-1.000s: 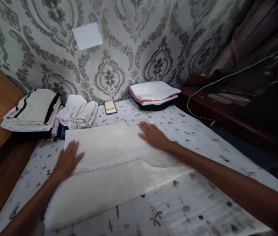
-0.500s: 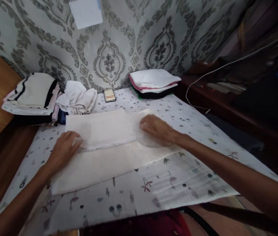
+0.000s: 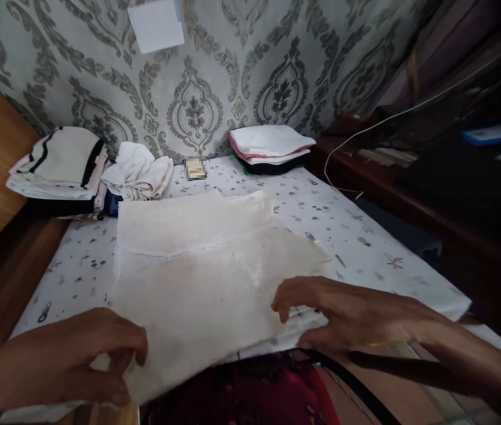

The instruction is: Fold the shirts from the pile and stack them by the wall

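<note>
A cream cloth (image 3: 215, 289) with a scalloped white lace edge across its middle lies spread over the patterned white bed cover. Its near part comes up toward me and reaches past the cover's front edge. At the near left corner, my left hand (image 3: 95, 348) is closed with its fingers curled on the cloth. My right hand (image 3: 321, 304) hovers by the cloth's near right edge, thumb and fingers apart, and a gap shows between them.
A stack of folded clothes (image 3: 64, 156) stands at the back left beside a crumpled white cloth (image 3: 137, 171). Another folded pile (image 3: 272, 144) is at the back right. A small blurred card (image 3: 195, 168) lies between them. A white cable (image 3: 366, 136) hangs at right.
Both hands have come back toward me from the cloth's middle. The near part of the cloth has been drawn toward me, and my right hand has opened.
</note>
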The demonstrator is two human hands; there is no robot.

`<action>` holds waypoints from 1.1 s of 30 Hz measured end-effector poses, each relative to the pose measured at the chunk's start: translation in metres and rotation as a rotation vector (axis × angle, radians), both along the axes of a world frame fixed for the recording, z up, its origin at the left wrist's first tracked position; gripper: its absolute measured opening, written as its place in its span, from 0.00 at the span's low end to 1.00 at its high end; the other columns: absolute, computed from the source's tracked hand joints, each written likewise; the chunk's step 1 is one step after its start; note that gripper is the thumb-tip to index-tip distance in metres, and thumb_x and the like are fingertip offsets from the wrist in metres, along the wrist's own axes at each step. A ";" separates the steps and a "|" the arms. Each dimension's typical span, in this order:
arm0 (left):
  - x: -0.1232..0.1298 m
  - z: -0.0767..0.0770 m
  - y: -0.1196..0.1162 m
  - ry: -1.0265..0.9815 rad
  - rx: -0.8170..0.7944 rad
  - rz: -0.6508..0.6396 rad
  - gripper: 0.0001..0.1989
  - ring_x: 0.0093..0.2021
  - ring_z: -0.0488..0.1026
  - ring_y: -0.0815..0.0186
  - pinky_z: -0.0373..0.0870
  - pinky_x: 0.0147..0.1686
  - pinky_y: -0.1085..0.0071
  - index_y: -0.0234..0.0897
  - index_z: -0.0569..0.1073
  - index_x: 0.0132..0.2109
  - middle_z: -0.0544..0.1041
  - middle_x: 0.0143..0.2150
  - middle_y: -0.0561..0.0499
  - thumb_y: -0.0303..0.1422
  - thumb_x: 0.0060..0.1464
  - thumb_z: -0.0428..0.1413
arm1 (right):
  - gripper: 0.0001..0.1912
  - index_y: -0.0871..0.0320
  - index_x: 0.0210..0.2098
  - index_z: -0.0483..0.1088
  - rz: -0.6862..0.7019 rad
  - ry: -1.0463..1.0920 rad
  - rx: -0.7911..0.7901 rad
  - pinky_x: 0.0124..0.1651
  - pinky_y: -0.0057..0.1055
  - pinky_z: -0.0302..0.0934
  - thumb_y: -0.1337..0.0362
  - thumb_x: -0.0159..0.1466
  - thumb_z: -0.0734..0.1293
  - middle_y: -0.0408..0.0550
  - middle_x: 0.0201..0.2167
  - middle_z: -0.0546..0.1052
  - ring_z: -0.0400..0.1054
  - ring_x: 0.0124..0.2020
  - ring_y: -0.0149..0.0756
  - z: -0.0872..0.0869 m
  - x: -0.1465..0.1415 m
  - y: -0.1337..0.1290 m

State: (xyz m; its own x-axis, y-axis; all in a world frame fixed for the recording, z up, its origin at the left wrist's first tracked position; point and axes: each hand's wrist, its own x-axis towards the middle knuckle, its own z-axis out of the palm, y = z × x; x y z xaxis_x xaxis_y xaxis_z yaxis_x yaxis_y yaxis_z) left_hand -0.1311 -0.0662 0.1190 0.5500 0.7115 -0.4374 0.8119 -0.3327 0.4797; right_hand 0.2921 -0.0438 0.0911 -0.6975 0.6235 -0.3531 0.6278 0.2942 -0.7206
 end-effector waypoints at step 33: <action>-0.023 -0.085 0.211 0.106 0.791 0.350 0.22 0.64 0.66 0.54 0.63 0.63 0.56 0.33 0.65 0.60 0.70 0.63 0.38 0.38 0.65 0.44 | 0.23 0.59 0.58 0.71 -0.390 -0.330 0.757 0.58 0.41 0.66 0.68 0.66 0.59 0.56 0.65 0.67 0.70 0.57 0.48 -0.078 0.002 0.220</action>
